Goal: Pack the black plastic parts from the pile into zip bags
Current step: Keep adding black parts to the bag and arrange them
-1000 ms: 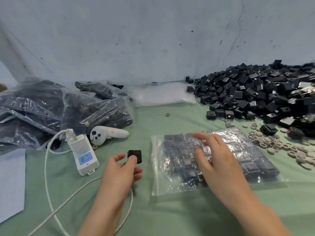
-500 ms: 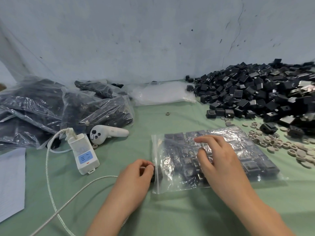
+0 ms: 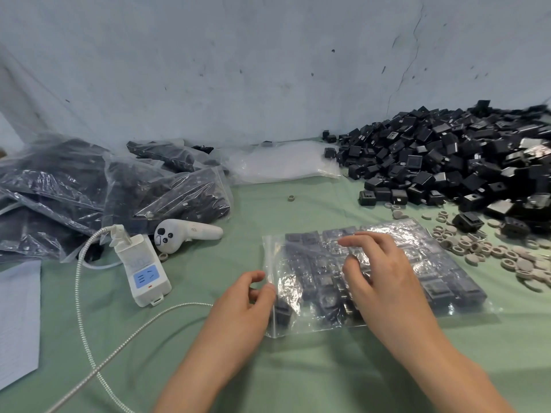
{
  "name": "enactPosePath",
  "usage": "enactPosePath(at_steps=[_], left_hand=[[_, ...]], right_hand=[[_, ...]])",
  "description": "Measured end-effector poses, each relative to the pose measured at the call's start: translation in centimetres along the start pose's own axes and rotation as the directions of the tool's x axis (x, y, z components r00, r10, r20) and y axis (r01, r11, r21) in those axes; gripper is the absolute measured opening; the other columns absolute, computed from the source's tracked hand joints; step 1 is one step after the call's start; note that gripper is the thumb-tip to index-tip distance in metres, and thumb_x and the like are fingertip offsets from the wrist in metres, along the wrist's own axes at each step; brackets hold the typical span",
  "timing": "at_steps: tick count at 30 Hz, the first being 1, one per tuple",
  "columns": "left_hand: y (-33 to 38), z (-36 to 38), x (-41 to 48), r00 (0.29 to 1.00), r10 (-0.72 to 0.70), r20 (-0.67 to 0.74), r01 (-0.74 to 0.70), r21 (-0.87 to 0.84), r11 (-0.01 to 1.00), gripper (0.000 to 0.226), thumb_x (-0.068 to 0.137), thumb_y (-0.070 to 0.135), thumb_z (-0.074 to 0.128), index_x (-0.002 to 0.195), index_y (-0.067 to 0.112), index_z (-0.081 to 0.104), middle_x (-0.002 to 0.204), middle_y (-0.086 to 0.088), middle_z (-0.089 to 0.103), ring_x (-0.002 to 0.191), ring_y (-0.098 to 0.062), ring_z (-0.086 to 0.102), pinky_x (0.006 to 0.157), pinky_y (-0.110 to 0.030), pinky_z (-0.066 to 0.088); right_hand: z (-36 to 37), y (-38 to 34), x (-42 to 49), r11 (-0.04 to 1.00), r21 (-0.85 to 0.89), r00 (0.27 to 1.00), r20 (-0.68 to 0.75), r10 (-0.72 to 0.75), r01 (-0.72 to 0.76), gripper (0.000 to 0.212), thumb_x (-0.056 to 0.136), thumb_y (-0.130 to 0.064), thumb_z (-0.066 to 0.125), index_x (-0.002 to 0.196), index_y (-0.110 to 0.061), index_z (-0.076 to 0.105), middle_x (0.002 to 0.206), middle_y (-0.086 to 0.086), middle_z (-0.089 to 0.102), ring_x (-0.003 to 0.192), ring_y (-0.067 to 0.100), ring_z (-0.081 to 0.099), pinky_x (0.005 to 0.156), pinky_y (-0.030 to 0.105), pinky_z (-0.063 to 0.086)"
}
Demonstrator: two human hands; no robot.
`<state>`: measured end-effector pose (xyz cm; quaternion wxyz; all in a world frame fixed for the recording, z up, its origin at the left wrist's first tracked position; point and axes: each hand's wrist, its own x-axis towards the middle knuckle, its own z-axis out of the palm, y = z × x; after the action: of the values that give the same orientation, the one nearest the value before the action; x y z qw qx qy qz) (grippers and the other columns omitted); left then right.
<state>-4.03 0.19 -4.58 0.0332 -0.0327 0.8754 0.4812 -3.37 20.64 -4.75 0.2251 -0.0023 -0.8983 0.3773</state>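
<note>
Packed bags (image 3: 125, 201): heaped at the far left of the bench (image 3: 313, 377), well apart from our work.
Left hand (image 3: 241, 305): at the open end of the bag, thumb and forefinger curled in against the film's edge. We cannot tell whether they pinch the lip or only touch it.
Mouth (image 3: 268, 257): faces left, so our left hand is the nearer one to it.
Black part (image 3: 281, 312): just inside the mouth at the near corner, apart from the ordered rows deeper in.
Zip bag (image 3: 447, 263): flat on the bench in front of us, long axis running left to right, looking nearly full.
Right hand (image 3: 384, 287): laid on top of the bag, fingers spread and fairly straight, pressing the film and holding nothing.
Pile (image 3: 465, 162): back right, beyond the bag, nearer our right hand.
Next move: we judge the part must go rightward, along the bag's length, before sealing.
</note>
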Motion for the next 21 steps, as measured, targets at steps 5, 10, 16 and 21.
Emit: enactPosePath(at_steps=[5, 10, 16, 21], left_hand=[[0.2, 0.2, 0.2, 1.000, -0.016, 0.007, 0.016, -0.108, 0.994, 0.025, 0.096, 0.036, 0.057, 0.121, 0.034, 0.059, 0.089, 0.003, 0.074, 0.086, -0.019, 0.069, 0.090, -0.046, 0.054], [0.3, 0.4, 0.4, 1.000, -0.025, -0.001, 0.025, -0.159, 0.987, 0.017, 0.095, 0.033, 0.059, 0.112, 0.039, 0.059, 0.094, 0.003, 0.071, 0.083, -0.019, 0.071, 0.087, -0.047, 0.056], [0.6, 0.6, 0.3, 1.000, -0.026, 0.011, 0.028, -0.201, 0.979, 0.032, 0.095, 0.032, 0.059, 0.126, 0.036, 0.052, 0.102, 0.003, 0.068, 0.082, -0.015, 0.068, 0.087, -0.040, 0.055], [1.5, 1.3, -0.2, 0.998, -0.011, 0.068, 0.029, -0.265, 0.964, 0.034, 0.096, 0.029, 0.058, 0.127, 0.037, 0.046, 0.114, 0.004, 0.063, 0.070, -0.005, 0.072, 0.058, -0.008, 0.045]], right_hand=[[0.0, 0.0, 0.1, 1.000, 0.017, 1.000, -0.006, 0.002, -0.002, 0.030, 0.091, -0.031, 0.043, 0.116, -0.034, 0.059, 0.117, -0.018, 0.043, 0.107, 0.004, 0.044, 0.098, 0.037, 0.043], [0.0, -0.1, 0.1, 1.000, 0.021, 1.000, -0.008, 0.004, -0.004, 0.030, 0.091, -0.031, 0.042, 0.115, -0.034, 0.059, 0.116, -0.016, 0.044, 0.106, 0.005, 0.045, 0.098, 0.040, 0.044], [-0.2, -0.1, 0.1, 1.000, 0.014, 1.000, 0.010, 0.020, -0.020, 0.032, 0.092, -0.032, 0.042, 0.117, -0.032, 0.060, 0.118, -0.016, 0.044, 0.106, 0.009, 0.049, 0.096, 0.044, 0.045], [-0.1, 0.0, 0.1, 0.999, -0.026, 0.999, 0.023, 0.023, -0.023, 0.029, 0.093, -0.029, 0.045, 0.117, -0.030, 0.062, 0.116, -0.012, 0.048, 0.105, 0.012, 0.048, 0.097, 0.042, 0.043]])
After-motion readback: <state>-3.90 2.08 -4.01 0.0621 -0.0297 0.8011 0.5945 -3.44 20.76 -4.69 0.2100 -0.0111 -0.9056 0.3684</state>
